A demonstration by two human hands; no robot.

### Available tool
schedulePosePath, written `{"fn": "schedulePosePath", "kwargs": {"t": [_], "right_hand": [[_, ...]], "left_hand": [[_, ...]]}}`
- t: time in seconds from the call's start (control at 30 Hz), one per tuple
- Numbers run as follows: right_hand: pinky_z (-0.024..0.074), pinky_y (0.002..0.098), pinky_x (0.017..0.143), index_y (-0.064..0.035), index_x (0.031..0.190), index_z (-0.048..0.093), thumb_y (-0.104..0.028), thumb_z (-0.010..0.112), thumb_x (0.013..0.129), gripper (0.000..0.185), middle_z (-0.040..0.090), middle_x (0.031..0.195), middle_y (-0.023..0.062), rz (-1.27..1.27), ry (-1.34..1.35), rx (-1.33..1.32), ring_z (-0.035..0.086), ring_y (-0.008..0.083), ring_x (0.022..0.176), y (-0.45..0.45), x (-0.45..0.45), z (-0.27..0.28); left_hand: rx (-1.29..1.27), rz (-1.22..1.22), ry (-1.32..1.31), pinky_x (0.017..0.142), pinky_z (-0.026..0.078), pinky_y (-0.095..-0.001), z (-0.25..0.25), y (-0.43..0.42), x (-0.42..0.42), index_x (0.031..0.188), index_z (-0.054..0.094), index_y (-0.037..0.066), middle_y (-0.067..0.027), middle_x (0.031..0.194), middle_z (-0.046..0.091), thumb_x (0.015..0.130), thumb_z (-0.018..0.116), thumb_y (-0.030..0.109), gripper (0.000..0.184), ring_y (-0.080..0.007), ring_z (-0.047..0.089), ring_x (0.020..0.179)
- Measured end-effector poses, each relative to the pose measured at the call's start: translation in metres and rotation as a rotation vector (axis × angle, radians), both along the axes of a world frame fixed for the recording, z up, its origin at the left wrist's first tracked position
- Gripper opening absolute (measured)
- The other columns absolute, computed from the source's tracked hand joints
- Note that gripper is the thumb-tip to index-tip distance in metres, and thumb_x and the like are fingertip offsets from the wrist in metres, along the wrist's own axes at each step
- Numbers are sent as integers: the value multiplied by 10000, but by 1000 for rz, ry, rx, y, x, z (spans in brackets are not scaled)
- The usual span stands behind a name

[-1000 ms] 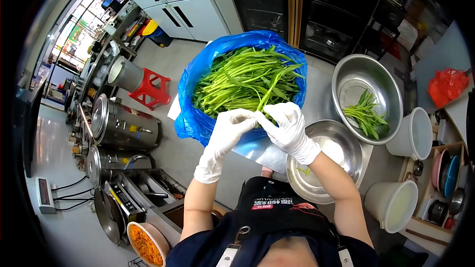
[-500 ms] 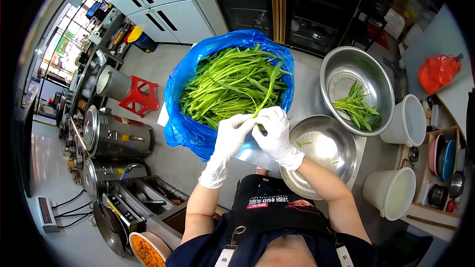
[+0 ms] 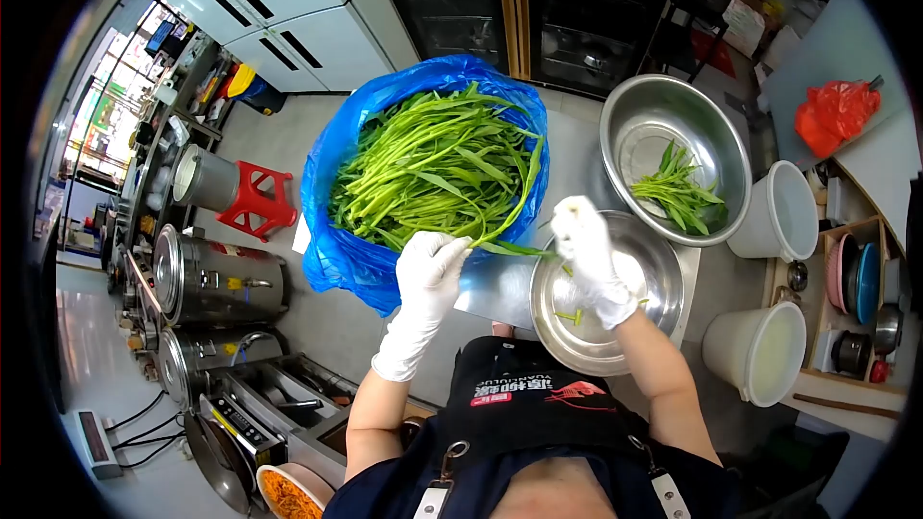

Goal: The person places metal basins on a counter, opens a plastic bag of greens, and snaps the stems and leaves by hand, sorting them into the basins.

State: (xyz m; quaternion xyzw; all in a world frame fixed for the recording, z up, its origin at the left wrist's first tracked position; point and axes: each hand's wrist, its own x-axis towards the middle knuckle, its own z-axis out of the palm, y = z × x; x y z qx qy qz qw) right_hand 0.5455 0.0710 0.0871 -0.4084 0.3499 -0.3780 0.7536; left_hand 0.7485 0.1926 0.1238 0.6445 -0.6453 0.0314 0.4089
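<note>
My left hand (image 3: 430,274), in a white glove, pinches the end of a long leafy water spinach stem (image 3: 524,197) at the near side of a blue plastic bag (image 3: 322,250). Inside the bag lies a large heap of water spinach (image 3: 423,163). My right hand (image 3: 586,245), also gloved, is raised over the far left part of the nearer steel basin (image 3: 586,351). Motion smears its fingers, so what they hold cannot be made out. A few short stem pieces (image 3: 569,316) lie in that basin.
A larger steel basin (image 3: 615,120) holds a small bunch of leafy greens (image 3: 678,194). White buckets (image 3: 755,351) stand to the right. Large steel pots (image 3: 221,274) and a red stool (image 3: 260,200) stand left. Shredded orange food (image 3: 288,495) fills a bowl at lower left.
My right hand has parted from my left and moved right, over the nearer basin. More stem pieces show in it. My left hand keeps the stem and has moved slightly left.
</note>
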Motion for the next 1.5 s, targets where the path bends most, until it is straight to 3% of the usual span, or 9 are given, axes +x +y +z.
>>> {"fn": "schedulePosePath", "kwargs": {"t": [0.13, 0.23, 0.4, 0.53, 0.67, 0.83, 1.03, 1.3, 1.5], "right_hand": [[456, 220, 551, -32, 1101, 627, -54, 620, 890, 213, 611, 815, -15, -136, 397, -626, 513, 47, 629, -5, -23, 27], [475, 257, 518, -35, 1120, 654, -48, 655, 819, 301, 603, 769, 6, -84, 585, -1562, 542, 111, 586, 7, -22, 57], [473, 282, 542, -46, 1183, 623, -201, 620, 692, 515, 492, 725, 8, 150, 722, -1825, 549, 158, 643, 21, -5, 48], [471, 299, 518, -47, 1052, 672, -149, 674, 713, 354, 550, 733, 15, 82, 637, -1750, 567, 177, 614, 24, -8, 43], [455, 297, 480, -29, 916, 711, 7, 663, 771, 156, 585, 717, 66, 95, 386, -1112, 583, 211, 547, 27, -16, 34], [400, 215, 565, -10, 914, 703, -84, 605, 890, 125, 582, 752, 13, 7, 373, -726, 521, 73, 650, 4, -57, 26], [248, 178, 507, -64, 921, 649, -151, 553, 967, 138, 581, 982, -39, -240, 419, -449, 314, 9, 569, -54, -150, 35], [356, 216, 584, -49, 950, 553, -258, 499, 1013, 225, 537, 745, 14, -203, 125, -344, 472, 87, 652, -61, -148, 4], [380, 243, 600, -44, 914, 530, -276, 487, 1012, 255, 533, 736, 41, 77, -181, -210, 474, 124, 642, -52, -83, -15]], "left_hand": [[24, -34, -44, 626, 475, -340, 7, 4, -6, 892, 712, 53, -73, 765, 628, 714, 757, 13, 188, -259, 590, 702], [172, -46, 259, 652, 467, -311, 7, 8, -15, 928, 717, 17, -78, 765, 616, 776, 732, 24, 153, -228, 578, 711], [396, -180, 518, 676, 464, -291, 24, 6, -27, 964, 720, 7, -78, 786, 621, 815, 708, 58, 158, -194, 577, 724], [349, -249, 468, 694, 480, -296, 24, 2, -31, 950, 724, 18, -85, 816, 637, 817, 706, 54, 139, -205, 608, 762], [259, -347, 556, 706, 489, -312, 3, -8, -44, 956, 724, 23, -93, 857, 656, 818, 706, 57, 144, -230, 621, 781], [289, -442, 648, 737, 496, -327, -22, -23, -78, 935, 714, 25, -84, 887, 641, 852, 683, 109, 122, -239, 614, 822], [464, -511, 117, 808, 485, -426, -73, -15, -114, 1123, 645, 27, -147, 923, 651, 866, 651, 221, 322, -327, 607, 907], [-225, 327, -211, 646, 483, -378, 23, -34, 34, 828, 658, 66, -83, 761, 631, 728, 728, 30, 127, -284, 609, 722], [193, 387, -327, 671, 476, -381, 17, -42, 110, 760, 709, 96, -80, 749, 591, 727, 701, 138, 54, -271, 589, 764]]}}
